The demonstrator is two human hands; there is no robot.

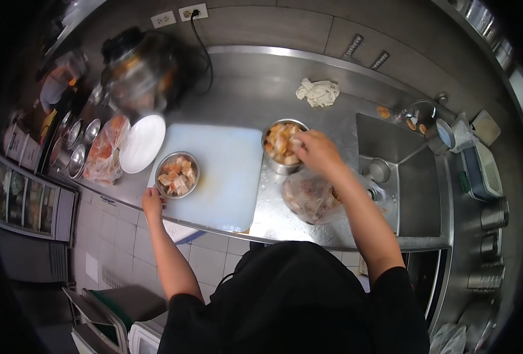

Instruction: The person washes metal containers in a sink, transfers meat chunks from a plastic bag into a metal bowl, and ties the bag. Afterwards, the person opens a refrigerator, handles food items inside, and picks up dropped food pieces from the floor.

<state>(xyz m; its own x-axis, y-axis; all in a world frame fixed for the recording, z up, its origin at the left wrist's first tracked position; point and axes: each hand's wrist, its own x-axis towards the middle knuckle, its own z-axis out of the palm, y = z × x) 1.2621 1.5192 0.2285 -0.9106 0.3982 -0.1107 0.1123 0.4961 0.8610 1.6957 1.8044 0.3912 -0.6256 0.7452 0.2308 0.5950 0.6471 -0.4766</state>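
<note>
At the lower left edge of a metal bowl (177, 175) of diced pale-orange meat, my left hand (153, 203) has its fingers curled against the side. That bowl stands on a white cutting board (229, 177). My right hand (315, 152) reaches into a second, deeper metal bowl (283, 168), its fingertips closed on pieces of meat (282, 141). The fingertips are partly hidden among the pieces. Just below my right wrist lies a clear plastic bag (311, 197) with more meat inside, partly covered by my forearm.
A white plate (143, 143), a bag of reddish food (106, 150) and several small metal bowls (77, 160) stand at left. A blurred appliance (134, 74) is behind them. A crumpled cloth (318, 92) lies at the back. The sink (417, 206) at right holds a ladle (380, 170).
</note>
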